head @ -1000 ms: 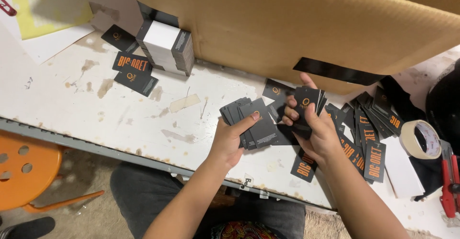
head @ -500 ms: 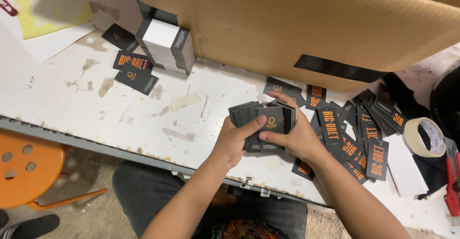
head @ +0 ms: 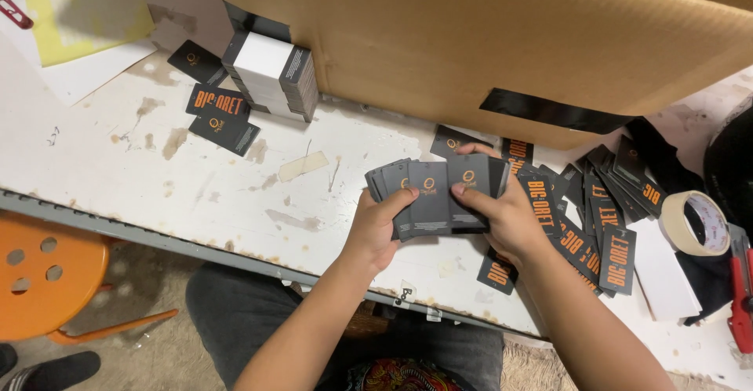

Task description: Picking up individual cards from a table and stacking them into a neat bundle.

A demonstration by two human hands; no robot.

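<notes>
— Black cards (head: 439,195), fanned just below the cardboard box (head: 486,38); left hand (head: 380,226) and right hand (head: 502,214) pinch them.
— Light, stiff, slippery, I'd guess; best gripped by the edges.

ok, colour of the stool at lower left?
Orange; the stool shows only in the head view.
</notes>
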